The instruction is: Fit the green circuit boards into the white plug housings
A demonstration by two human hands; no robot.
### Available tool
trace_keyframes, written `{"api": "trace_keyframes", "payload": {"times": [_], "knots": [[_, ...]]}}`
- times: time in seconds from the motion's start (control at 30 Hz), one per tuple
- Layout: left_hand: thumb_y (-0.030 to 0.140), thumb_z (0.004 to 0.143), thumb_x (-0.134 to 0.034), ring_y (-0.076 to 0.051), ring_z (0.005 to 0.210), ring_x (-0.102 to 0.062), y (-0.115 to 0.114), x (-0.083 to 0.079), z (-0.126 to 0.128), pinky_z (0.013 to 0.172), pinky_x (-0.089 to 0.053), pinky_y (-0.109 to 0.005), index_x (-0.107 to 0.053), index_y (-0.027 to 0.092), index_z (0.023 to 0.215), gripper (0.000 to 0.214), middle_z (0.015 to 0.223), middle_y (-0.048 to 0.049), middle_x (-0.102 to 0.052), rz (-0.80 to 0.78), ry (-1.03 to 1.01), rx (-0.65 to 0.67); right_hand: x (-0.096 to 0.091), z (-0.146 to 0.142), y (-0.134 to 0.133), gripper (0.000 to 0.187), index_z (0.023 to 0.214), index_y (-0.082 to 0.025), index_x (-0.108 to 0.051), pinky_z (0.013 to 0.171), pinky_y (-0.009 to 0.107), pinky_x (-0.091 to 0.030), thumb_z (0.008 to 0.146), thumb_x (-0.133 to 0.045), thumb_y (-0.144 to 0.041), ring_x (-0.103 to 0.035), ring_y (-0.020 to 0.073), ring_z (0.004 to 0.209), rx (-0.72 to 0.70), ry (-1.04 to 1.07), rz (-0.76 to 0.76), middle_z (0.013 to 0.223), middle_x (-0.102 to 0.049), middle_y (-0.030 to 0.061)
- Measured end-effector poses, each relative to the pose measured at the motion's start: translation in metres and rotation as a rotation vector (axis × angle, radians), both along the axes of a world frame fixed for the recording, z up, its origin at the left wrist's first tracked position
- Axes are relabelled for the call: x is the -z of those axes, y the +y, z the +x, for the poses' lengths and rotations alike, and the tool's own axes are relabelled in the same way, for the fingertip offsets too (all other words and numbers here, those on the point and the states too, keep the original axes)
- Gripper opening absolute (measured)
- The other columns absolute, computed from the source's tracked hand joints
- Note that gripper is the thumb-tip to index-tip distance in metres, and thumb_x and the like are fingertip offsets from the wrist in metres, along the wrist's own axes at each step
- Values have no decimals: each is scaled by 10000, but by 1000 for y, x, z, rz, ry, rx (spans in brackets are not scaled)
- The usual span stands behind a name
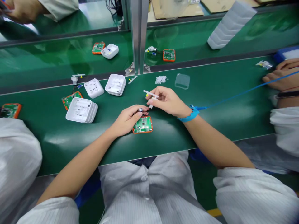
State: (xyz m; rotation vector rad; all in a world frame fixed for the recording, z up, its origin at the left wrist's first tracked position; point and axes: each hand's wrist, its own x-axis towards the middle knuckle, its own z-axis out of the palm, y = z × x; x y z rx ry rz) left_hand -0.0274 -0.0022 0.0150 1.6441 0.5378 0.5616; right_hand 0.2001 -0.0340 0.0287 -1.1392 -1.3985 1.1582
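Observation:
A green circuit board [143,125] with an orange edge lies on the green bench in front of me. My left hand [128,119] rests at its upper left corner, thumb and fingers closed on a small dark component [140,110] with thin wires near the board. Just above and to the right, my right hand [167,101] pinches a white plastic part [153,99] with a pale bar [150,93] and a yellow bit at its top. A blue wrist strap [189,114] circles my right wrist. Fingers partly hide both held pieces.
White housings [81,109] stand stacked at left, near more housings [115,84] and another board [71,99]. Small white pieces [161,79] and a clear tray [182,81] lie behind my hands. A metal post [139,37] rises at the back. A co-worker's hand [283,76] is at right.

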Motion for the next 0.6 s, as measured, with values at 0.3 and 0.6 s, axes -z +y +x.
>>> {"api": "trace_keyframes", "payload": {"times": [0.3, 0.6], "knots": [[526, 1033, -459, -212, 1080, -662, -3, -4, 3, 978, -535, -370, -666, 172, 899, 431, 1207, -118, -678, 262, 76, -132, 0, -10, -4, 342, 1197, -227, -632, 724, 313, -557, 960, -634, -474, -646, 150, 771, 31, -162, 124, 979, -657, 36], [585, 1020, -446, -196, 996, -612, -2, -4, 0, 925, -508, -345, -643, 174, 861, 483, 1107, -92, -651, 299, 90, -67, 1, -22, -10, 211, 942, -183, -720, 675, 274, -462, 1005, -599, -344, -600, 143, 768, -24, -333, 378, 869, -650, 41]]}}
